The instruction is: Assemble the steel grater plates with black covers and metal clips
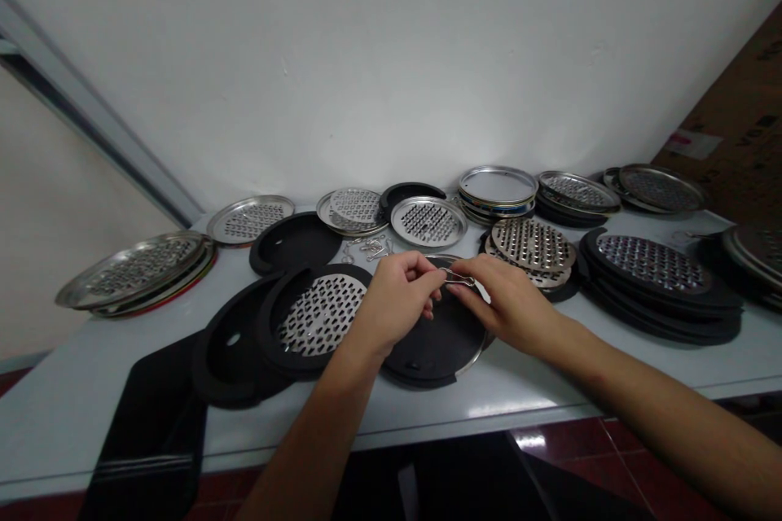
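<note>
A perforated plate [321, 316] sits within a black holder [272, 317]; loose wire pieces [372, 246] lie beyond. The left hand [397, 301] and right hand [504, 293] pinch a wire clip [459, 278], unattached, above a black disc [437, 342] bearing no perforated plate.

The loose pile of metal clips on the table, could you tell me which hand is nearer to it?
Left: the left hand is just in front and to the right of the pile; the right hand is farther right.
</note>
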Available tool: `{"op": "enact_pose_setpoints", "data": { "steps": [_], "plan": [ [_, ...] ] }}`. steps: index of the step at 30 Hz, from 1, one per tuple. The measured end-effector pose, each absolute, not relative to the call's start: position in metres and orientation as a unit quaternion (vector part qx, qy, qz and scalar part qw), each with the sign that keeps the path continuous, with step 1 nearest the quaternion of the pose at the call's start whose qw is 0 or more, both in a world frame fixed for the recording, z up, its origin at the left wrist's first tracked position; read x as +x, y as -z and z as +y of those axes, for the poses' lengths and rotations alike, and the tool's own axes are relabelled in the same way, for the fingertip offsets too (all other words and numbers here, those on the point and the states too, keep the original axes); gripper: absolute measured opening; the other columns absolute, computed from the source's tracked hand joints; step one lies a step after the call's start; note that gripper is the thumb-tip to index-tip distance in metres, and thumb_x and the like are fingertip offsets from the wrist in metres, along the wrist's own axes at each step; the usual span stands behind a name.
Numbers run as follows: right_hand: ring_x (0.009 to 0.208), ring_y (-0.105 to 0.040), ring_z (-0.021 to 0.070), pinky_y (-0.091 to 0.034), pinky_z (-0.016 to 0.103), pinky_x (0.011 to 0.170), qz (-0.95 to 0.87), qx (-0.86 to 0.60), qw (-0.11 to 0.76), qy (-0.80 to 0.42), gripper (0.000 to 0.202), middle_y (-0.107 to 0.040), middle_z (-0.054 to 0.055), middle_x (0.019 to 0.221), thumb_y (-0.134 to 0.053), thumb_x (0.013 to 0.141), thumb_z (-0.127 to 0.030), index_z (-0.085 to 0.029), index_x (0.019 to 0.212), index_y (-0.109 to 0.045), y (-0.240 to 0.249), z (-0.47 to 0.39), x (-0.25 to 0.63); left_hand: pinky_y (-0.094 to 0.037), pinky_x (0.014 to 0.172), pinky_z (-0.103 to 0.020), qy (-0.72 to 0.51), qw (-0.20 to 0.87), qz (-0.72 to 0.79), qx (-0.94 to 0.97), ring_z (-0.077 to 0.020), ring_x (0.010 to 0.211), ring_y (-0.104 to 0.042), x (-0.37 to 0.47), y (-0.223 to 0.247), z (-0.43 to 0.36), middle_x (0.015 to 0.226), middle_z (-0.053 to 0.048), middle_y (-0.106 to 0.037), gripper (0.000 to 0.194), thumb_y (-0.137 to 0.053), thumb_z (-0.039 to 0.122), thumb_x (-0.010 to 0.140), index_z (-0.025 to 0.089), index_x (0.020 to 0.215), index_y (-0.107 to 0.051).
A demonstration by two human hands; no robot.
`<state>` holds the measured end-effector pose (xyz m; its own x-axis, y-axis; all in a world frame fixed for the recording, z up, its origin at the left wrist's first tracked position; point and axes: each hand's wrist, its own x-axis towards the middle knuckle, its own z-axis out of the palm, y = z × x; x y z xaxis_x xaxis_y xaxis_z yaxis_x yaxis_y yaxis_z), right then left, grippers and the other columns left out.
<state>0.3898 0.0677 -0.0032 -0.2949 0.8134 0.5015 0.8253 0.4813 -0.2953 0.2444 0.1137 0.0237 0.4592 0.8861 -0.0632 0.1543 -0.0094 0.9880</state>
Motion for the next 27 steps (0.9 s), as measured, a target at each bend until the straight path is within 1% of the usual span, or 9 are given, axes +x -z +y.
{"op": "enact_pose_setpoints", "data": {
  "steps": [3,5,8,12,17,20,22,24,27],
  "plan": [
    [0.070,-0.053,0.0179,-0.042,0.030,0.062,-0.817,-0.503,0.281,0.027,0.024,-0.059,0.009,0.075,-0.032,0.087,-0.023,-0.014,0.089,-0.054,0.002,0.069,0.392,-0.038,0.040,-0.017,-0.289,0.600,0.380,0.642,-0.0047,0.039,-0.044,0.242,-0.025,0.113,0.047,0.005,-0.049,0.015,-0.053,0.018,0.068,0.015,0.055,-0.046],
    [0.069,-0.053,0.0164,-0.042,0.028,0.062,-0.820,-0.499,0.278,0.029,0.023,-0.059,0.007,0.076,-0.032,0.088,-0.024,-0.014,0.091,-0.053,0.001,0.069,0.394,-0.038,0.041,-0.017,-0.289,0.598,0.378,0.644,-0.0047,0.039,-0.044,0.240,-0.028,0.114,0.048,0.006,-0.048,0.014,-0.052,0.019,0.069,0.015,0.056,-0.046],
    [0.070,-0.053,0.0163,-0.042,0.027,0.063,-0.812,-0.501,0.292,0.068,0.024,-0.059,0.008,0.079,-0.034,0.088,-0.028,-0.014,0.094,-0.051,-0.001,0.068,0.396,-0.036,0.038,-0.017,-0.294,0.562,0.393,0.666,-0.0048,0.038,-0.042,0.243,-0.032,0.117,0.045,0.007,-0.045,0.015,-0.050,0.018,0.069,0.016,0.055,-0.044],
    [0.063,-0.050,0.0167,-0.039,0.027,0.057,-0.804,-0.528,0.255,0.097,0.030,-0.055,0.007,0.069,-0.025,0.089,-0.029,-0.014,0.082,-0.050,0.000,0.070,0.398,-0.036,0.038,-0.017,-0.258,0.521,0.391,0.714,-0.0054,0.039,-0.042,0.253,-0.034,0.124,0.044,0.006,-0.045,0.015,-0.047,0.013,0.067,0.016,0.053,-0.045],
    [0.058,-0.048,0.0163,-0.035,0.026,0.054,-0.808,-0.537,0.220,0.103,0.032,-0.051,0.005,0.063,-0.021,0.090,-0.029,-0.016,0.076,-0.046,0.003,0.073,0.401,-0.036,0.039,-0.016,-0.174,0.562,0.356,0.726,-0.0038,0.036,-0.040,0.256,-0.035,0.134,0.043,0.007,-0.044,0.014,-0.043,0.010,0.070,0.016,0.057,-0.045],
    [0.058,-0.047,0.0157,-0.034,0.025,0.054,-0.817,-0.524,0.222,0.094,0.031,-0.051,0.004,0.063,-0.022,0.090,-0.031,-0.016,0.075,-0.045,0.004,0.073,0.402,-0.039,0.042,-0.017,-0.156,0.585,0.311,0.732,-0.0040,0.038,-0.042,0.251,-0.033,0.137,0.046,0.007,-0.046,0.012,-0.045,0.014,0.072,0.015,0.060,-0.047],
    [0.059,-0.046,0.0150,-0.033,0.025,0.055,-0.813,-0.523,0.243,0.077,0.030,-0.050,0.004,0.064,-0.023,0.090,-0.031,-0.016,0.075,-0.045,0.003,0.073,0.402,-0.042,0.045,-0.019,-0.162,0.586,0.274,0.745,-0.0049,0.042,-0.045,0.248,-0.031,0.138,0.050,0.006,-0.048,0.011,-0.046,0.019,0.075,0.015,0.064,-0.049],
    [0.058,-0.044,0.0133,-0.032,0.024,0.055,-0.808,-0.521,0.273,0.029,0.027,-0.048,0.002,0.064,-0.026,0.089,-0.030,-0.017,0.073,-0.043,0.001,0.072,0.402,-0.044,0.048,-0.020,-0.181,0.560,0.245,0.770,-0.0059,0.046,-0.048,0.245,-0.029,0.137,0.054,0.005,-0.049,0.012,-0.045,0.022,0.077,0.015,0.069,-0.051],
    [0.054,-0.039,0.0101,-0.031,0.022,0.054,-0.783,-0.517,0.323,-0.122,0.026,-0.042,-0.002,0.060,-0.030,0.089,-0.029,-0.018,0.069,-0.040,-0.005,0.071,0.400,-0.044,0.053,-0.021,-0.233,0.440,0.230,0.836,-0.0077,0.052,-0.053,0.241,-0.025,0.134,0.057,0.004,-0.053,0.016,-0.043,0.023,0.080,0.015,0.072,-0.055]
  ]
}}
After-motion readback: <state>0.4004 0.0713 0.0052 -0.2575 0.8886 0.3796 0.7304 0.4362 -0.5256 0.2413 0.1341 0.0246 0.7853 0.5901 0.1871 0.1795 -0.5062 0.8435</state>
